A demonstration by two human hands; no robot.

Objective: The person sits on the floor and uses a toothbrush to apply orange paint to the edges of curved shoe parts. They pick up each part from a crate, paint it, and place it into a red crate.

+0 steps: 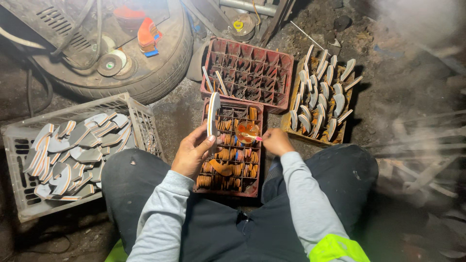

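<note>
Sole stands on edge in my left hand, gripped tight above the small crate. My right hand pinches a brush at the glue pot; gluing step, I judge: next stroke needs a steady edge.

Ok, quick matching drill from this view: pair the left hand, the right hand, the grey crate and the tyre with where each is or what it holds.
1 left hand
2 right hand
3 grey crate
4 tyre

a far left, full of sole pieces
b top left, tools on it
c holds an upright sole piece
d holds a small brush

1-c, 2-d, 3-a, 4-b
</note>
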